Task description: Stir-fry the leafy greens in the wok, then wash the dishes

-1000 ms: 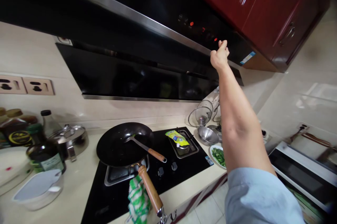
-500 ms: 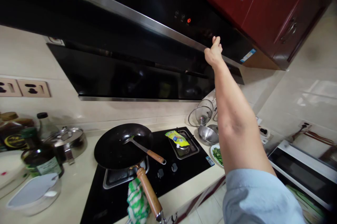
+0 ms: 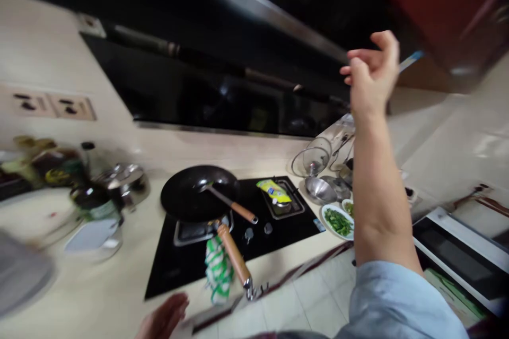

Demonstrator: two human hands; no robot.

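Though raised to the black glass range hood (image 3: pixel 238 100), no visible contact: right hand (image 3: pixel 371 76) blurred, fingers loosely curled and apart, pinching nothing, just below the hood's steel edge (image 3: pixel 274 18). Left hand (image 3: pixel 163 318) low at the frame's bottom edge, fingers spread, empty, nearest the wooden wok handle (image 3: pixel 229 254) and green-striped dish towel (image 3: pixel 218 270). Good practice at this height: slow, steady movement, fingers square to the hood, clear of the red cabinet (image 3: pixel 445 10).

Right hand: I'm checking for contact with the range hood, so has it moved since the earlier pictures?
Yes: the right hand has opened and seems drawn back from the steel edge of the range hood.
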